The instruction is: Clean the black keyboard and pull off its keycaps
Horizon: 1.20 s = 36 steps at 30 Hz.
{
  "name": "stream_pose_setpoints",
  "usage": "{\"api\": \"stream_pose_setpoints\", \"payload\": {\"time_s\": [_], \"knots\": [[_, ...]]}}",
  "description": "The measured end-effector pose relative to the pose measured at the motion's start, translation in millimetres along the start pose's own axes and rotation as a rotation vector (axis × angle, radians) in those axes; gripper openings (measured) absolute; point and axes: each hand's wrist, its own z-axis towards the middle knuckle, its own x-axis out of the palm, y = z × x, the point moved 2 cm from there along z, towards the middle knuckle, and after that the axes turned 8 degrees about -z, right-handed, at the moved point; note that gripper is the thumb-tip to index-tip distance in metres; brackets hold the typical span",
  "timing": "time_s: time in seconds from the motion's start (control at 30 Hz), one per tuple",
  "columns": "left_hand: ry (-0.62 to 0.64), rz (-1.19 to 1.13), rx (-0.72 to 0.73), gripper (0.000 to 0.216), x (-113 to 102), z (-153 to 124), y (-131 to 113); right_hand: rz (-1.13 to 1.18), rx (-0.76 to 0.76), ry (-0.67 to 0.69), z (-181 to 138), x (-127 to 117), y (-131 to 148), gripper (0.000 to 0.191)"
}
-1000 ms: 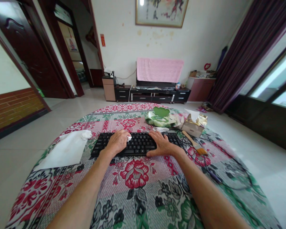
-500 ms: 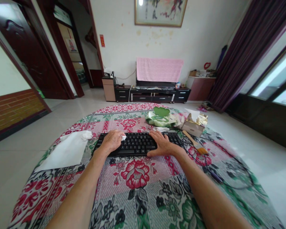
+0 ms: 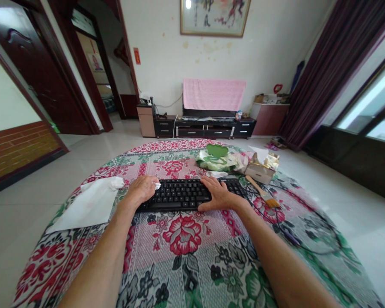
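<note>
A black computer keyboard (image 3: 176,196) lies flat on the flowered tablecloth (image 3: 182,235) in front of me. Over its left end, my left hand (image 3: 141,189) is closed on a small white wipe (image 3: 157,185), whose edge shows beyond the fingers. The hand covers the leftmost keys. My right hand (image 3: 218,193) rests on the right part of the keyboard, fingers spread and thumb stretched along the near edge. Nothing shows in that hand. To its right lies a flat brush (image 3: 263,191) with a wooden handle and tan bristles.
A white sheet (image 3: 90,203) with a crumpled wipe (image 3: 116,183) on it lies at left. Behind the keyboard are a green wipes pack (image 3: 216,159) and a small box (image 3: 259,169) with crumpled wrapping. A black cable (image 3: 327,222) loops along the right side.
My left hand has slid left along the keyboard with the wipe, baring more keys near the middle. The right hand stays in the same place.
</note>
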Motion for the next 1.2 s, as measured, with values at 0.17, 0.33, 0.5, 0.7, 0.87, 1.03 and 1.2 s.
{"api": "stream_pose_setpoints", "payload": {"time_s": [0.17,0.33,0.5,0.7,0.87,1.03,1.2], "knots": [[0.016,-0.296,0.180,0.027,6.1,1.8,-15.1,-0.003,-0.014,-0.052,0.1,-2.8,2.6,0.104],[-0.008,-0.646,0.210,0.019,17.3,0.8,-33.9,0.138,-0.197,-0.360,4.9,-8.8,29.3,0.071],[0.040,-0.970,0.226,0.024,30.2,-4.4,-54.6,0.473,-0.168,-0.571,11.5,-1.2,52.2,0.029],[0.118,-0.971,0.274,0.027,32.9,-6.8,-62.5,0.518,-0.063,-0.593,12.2,4.6,59.9,0.017],[-0.009,-0.387,0.229,0.026,8.0,-0.9,-24.1,0.350,0.018,-0.553,13.6,-4.2,49.1,0.017],[-0.146,0.022,-0.021,0.034,-6.4,2.3,19.7,0.196,-0.005,-0.539,35.6,-15.0,54.0,0.023],[-0.043,0.042,-0.076,0.038,-4.6,3.2,26.1,0.096,-0.147,-0.431,75.0,-5.6,96.8,0.028]]}}
